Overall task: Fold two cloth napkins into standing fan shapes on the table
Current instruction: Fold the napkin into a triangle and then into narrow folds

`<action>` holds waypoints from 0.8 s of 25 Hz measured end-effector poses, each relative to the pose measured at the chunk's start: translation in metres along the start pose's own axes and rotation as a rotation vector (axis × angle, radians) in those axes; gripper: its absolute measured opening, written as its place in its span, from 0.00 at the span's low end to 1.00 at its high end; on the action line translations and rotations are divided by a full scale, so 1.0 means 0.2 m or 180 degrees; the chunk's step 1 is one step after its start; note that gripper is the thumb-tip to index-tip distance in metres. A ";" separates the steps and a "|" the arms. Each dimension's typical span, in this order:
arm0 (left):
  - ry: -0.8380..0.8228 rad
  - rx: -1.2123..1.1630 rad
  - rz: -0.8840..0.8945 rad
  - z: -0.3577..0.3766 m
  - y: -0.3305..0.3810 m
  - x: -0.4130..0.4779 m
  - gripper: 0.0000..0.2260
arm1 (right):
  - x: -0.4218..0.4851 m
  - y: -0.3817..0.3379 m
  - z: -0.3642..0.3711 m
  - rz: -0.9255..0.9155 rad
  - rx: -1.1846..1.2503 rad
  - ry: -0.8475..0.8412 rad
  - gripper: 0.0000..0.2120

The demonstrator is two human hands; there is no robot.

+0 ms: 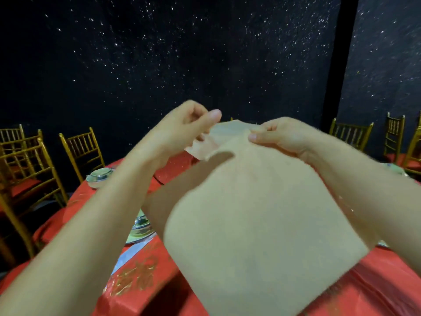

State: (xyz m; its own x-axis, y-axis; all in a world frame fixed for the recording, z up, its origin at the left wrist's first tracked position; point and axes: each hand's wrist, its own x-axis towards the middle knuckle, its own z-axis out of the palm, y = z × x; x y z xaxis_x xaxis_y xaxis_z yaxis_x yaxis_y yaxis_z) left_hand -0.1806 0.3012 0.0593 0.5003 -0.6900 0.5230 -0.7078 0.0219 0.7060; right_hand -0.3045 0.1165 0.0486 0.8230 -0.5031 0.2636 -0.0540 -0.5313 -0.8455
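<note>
A beige cloth napkin (262,213) hangs in the air above the red table (145,283), spread wide and sloping toward me. My left hand (182,126) pinches its far top edge between thumb and fingers. My right hand (280,135) grips the same top edge a little to the right, thumb on the near side. A small flap of the napkin curls down between the two hands. The napkin hides most of the table's middle. No second napkin shows.
A plate with a bowl (139,226) sits under my left forearm, and another bowl setting (99,176) lies at the table's far left. Gold chairs (79,151) ring the table on the left and right (350,133). A dark sparkling curtain (205,53) fills the background.
</note>
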 end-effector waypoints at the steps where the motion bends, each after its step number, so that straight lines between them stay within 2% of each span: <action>1: -0.0038 0.0224 -0.0277 0.05 -0.14 -0.04 0.10 | 0.02 0.10 0.05 0.0173 -0.0177 -0.0050 0.14; 3: 0.0301 0.1093 -0.0364 0.19 -0.42 -0.15 0.11 | 0.05 0.30 0.17 0.0396 -0.0263 -0.0212 0.14; 4: 0.0503 0.1451 -0.0092 0.28 -0.54 -0.22 0.11 | 0.07 0.38 0.22 0.0498 -0.0157 -0.0257 0.15; 5: 0.0473 0.1618 0.0274 0.38 -0.62 -0.29 0.10 | 0.09 0.44 0.26 0.0583 -0.0084 -0.0267 0.17; 7: -0.0111 0.1533 0.0792 0.57 -0.67 -0.44 0.08 | 0.15 0.54 0.31 0.0638 -0.0159 -0.0211 0.19; 9: -0.0718 0.1794 0.1115 0.73 -0.71 -0.55 0.10 | 0.21 0.61 0.33 0.0718 -0.0138 -0.0151 0.17; 11: -0.1037 0.2042 0.1013 0.84 -0.74 -0.62 0.15 | 0.24 0.64 0.34 0.0808 0.0130 -0.0120 0.15; 13: -0.1100 0.2125 0.0873 0.88 -0.78 -0.61 0.20 | 0.27 0.68 0.36 0.0845 0.0233 -0.0108 0.12; 16: -0.1130 0.2183 0.0797 0.91 -0.83 -0.61 0.22 | 0.28 0.76 0.39 0.0847 0.0327 -0.0021 0.13; 18: -0.1244 0.2188 0.0726 0.91 -0.85 -0.62 0.21 | 0.31 0.81 0.41 0.0866 0.0123 0.0042 0.13; 20: -0.1324 0.2300 0.0520 0.92 -0.85 -0.61 0.20 | 0.31 0.80 0.43 0.0735 -0.0124 0.0268 0.04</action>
State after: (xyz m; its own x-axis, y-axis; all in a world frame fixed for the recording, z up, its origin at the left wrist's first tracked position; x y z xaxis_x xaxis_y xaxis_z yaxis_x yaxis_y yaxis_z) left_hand -0.2132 0.2495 -0.2117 0.2402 -0.9313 0.2740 -0.9706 -0.2255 0.0844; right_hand -0.2146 0.0590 -0.1097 0.7363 -0.6685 0.1047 -0.2583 -0.4208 -0.8696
